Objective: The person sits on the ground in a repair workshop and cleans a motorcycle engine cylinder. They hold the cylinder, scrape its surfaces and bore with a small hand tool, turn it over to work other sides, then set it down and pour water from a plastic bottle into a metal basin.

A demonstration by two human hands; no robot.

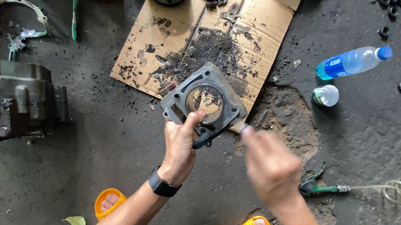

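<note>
The left hand (179,143) grips the heavy, stiff, grimy metal cylinder block (205,104) by its lower rim, while the blurred right hand (270,165) seems clenched on a thin tool (243,128).

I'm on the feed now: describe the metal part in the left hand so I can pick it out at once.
Start at the dirty cardboard sheet flat on the concrete floor, then drop to its lower edge. There the left hand holds up a grey engine cylinder block, thumb hooked into its bore, while the blurred right hand works at its right edge. Unlike the bigger dark engine case at far left, it is a squarish frame around one large round hole.
</note>
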